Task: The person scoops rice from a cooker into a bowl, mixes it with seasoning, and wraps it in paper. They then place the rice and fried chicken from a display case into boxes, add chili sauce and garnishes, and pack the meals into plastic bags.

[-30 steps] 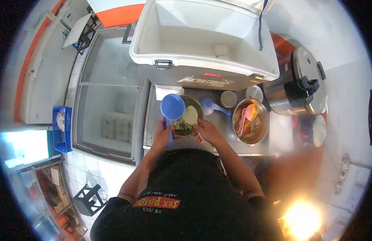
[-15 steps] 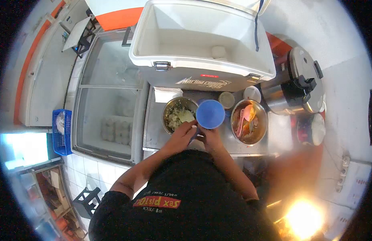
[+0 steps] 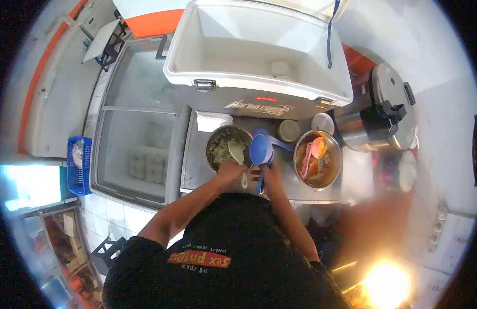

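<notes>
My left hand (image 3: 231, 172) is closed around a pale spoon (image 3: 236, 151) whose bowl is over the rice-like food in a steel bowl (image 3: 208, 150). Beside it, my right hand (image 3: 270, 177) grips a blue cup-like scoop (image 3: 261, 149) by its handle. The scoop is tilted near that bowl's right rim, and its contents cannot be made out. A blurred blue piece stretches behind it to the right. A second steel bowl (image 3: 339, 164) on the right holds reddish-orange food and a pink spoon (image 3: 315, 148).
An open white cooler (image 3: 213, 80) stands behind the bowls. Left of the steel counter (image 3: 193, 172) is a glass-topped freezer (image 3: 138, 134). A large steel pot (image 3: 357, 123) is at the right. White napkins (image 3: 214, 120) and round lidded containers (image 3: 288, 131) lie along the back.
The blue scoop has turned and shifted slightly left, so its side now shows. The pale spoon's handle has come into view below my left hand, and my hands have moved slightly apart.
</notes>
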Tool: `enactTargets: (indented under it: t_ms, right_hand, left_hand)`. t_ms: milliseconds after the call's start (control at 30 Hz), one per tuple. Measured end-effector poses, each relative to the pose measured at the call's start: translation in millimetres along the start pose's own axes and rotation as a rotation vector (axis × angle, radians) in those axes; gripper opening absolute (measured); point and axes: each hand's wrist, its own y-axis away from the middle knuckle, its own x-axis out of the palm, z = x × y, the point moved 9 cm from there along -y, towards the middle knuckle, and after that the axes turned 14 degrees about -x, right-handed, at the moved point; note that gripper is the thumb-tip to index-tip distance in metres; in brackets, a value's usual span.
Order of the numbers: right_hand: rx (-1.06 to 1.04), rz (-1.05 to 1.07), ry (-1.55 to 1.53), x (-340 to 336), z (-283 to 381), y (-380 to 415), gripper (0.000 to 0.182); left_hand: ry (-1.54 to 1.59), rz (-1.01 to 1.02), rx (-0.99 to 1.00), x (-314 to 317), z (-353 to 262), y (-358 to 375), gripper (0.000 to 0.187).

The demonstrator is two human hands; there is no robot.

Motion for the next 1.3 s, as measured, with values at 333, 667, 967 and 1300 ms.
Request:
enactTargets:
  t_ms: [333,667,967,1300]
  right_hand:
    - [-0.069,0.254,0.694,23.8,66.1,-4.6,0.048]
    - [-0.441,0.533,1.214,104.7,-3.5,-43.4,0.075]
    - [-0.438,0.537,1.232,122.8,31.4,-39.7,0.070]
    - [-0.349,0.454,1.474,100.6,51.8,-51.2,0.070]
  left_hand:
    - [0.096,-0.060,0.234,-103.8,31.5,41.6,0.020]
    - [0.494,-0.259,0.190,-122.3,62.6,-26.4,0.019]
    - [0.545,-0.396,0.349,-125.3,49.7,-32.9,0.031]
    - [0.360,-0.445,0.438,-115.2,15.6,-20.0,0.020]
